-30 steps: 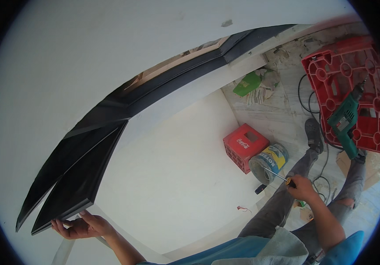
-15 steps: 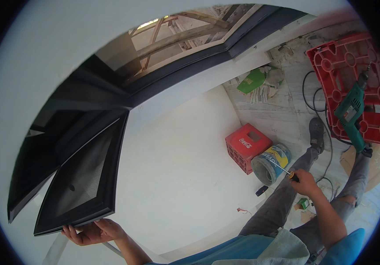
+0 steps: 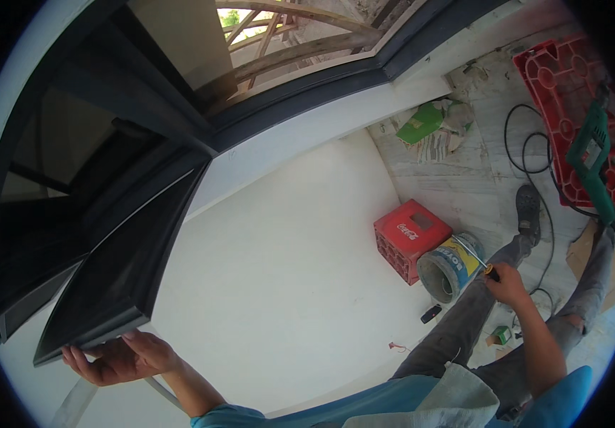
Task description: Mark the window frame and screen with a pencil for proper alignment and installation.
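My left hand (image 3: 120, 358) is curled around the lower edge of a black-framed screen panel (image 3: 118, 274), thumb and fingers against the frame. The panel hangs tilted at the left, close to a dark window sash (image 3: 72, 153). From this angle its mesh looks almost black. My right hand (image 3: 508, 285) is closed around the yellow-and-black handle of a screwdriver (image 3: 471, 247), held low at the right. Its shaft points up and left, passing in front of a paint bucket (image 3: 436, 277), whether touching it I cannot tell.
A red plastic crate (image 3: 413, 232) stands against the white wall beside the bucket. At the right, a green power drill (image 3: 590, 158) lies on another red crate (image 3: 536, 68), its black cord looping on the floor. A green-and-white bag (image 3: 425, 123) and small black object (image 3: 431, 313) lie nearby.
The screen panel has turned more edge-on, and its mesh no longer shows pale. My left hand keeps its hold. The screwdriver now points more steeply upward, and the whole view has shifted.
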`<state>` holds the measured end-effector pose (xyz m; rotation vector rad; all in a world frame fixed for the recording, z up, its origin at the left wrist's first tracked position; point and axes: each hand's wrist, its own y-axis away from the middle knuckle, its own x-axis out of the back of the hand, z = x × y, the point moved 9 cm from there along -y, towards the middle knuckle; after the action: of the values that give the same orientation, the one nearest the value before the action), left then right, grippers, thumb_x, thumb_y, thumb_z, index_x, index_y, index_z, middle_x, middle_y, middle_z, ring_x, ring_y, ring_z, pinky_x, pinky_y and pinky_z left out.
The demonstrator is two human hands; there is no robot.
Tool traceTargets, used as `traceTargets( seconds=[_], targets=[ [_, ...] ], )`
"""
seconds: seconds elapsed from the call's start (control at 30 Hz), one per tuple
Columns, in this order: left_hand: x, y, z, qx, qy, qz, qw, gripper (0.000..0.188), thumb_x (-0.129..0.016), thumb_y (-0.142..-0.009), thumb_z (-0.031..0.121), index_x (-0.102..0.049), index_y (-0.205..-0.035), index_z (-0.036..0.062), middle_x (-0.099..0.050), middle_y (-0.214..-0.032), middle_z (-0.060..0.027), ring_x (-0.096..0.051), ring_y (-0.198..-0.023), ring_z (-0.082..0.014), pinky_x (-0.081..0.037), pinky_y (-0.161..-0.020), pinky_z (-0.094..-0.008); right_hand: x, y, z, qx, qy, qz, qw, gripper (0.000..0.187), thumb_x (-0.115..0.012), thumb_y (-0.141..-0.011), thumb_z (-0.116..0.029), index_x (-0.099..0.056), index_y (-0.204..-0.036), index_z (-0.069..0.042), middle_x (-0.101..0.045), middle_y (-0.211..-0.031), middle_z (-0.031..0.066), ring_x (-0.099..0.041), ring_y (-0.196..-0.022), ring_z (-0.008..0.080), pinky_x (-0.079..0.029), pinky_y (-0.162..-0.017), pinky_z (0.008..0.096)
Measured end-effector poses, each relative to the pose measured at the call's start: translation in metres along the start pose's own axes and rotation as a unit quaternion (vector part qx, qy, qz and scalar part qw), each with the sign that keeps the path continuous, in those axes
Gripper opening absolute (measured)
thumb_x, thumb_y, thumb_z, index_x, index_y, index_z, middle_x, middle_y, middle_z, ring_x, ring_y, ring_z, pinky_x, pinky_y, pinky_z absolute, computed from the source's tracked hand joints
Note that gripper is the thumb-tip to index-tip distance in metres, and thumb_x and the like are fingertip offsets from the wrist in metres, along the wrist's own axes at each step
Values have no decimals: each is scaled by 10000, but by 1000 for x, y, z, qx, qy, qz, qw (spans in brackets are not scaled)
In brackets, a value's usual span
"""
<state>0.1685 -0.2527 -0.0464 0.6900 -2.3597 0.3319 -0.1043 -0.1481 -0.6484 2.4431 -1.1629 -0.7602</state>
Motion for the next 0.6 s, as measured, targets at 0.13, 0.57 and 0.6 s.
traceTargets(
  seconds=[0.13, 0.57, 0.6],
  targets=[
    [19, 22, 10, -1, -109, 5, 994, 615, -662, -865, 308, -319, -1308, 54, -314, -1367, -141, -302, -1321, -268, -309, -1088, -417, -3, -9, 2, 7, -10, 33, 999, 258, -648, -754, -203, -645, -941, -26, -629, -873, 218, -611, -842, 391, -480, -717, 435],
    [109, 203, 37, 201, 109, -76, 971, 326, -720, -708, 374, -676, -1007, 251, -485, -1317, -39, -167, -1389, -276, -118, -1118, -447, 132, 83, -190, 121, 5, 187, 975, 158, -642, -758, -153, -604, -813, -10, -587, -675, 176, -600, -628, 296, -457, -595, 373],
    [112, 208, 34, 217, 131, -76, 964, 322, -706, -726, 363, -675, -1024, 244, -489, -1319, -36, -161, -1395, -282, -109, -1126, -453, 146, 95, -245, 152, 57, 200, 966, 138, -642, -774, -141, -590, -795, -15, -555, -635, 116, -568, -601, 219, -444, -573, 346]
  ],
)
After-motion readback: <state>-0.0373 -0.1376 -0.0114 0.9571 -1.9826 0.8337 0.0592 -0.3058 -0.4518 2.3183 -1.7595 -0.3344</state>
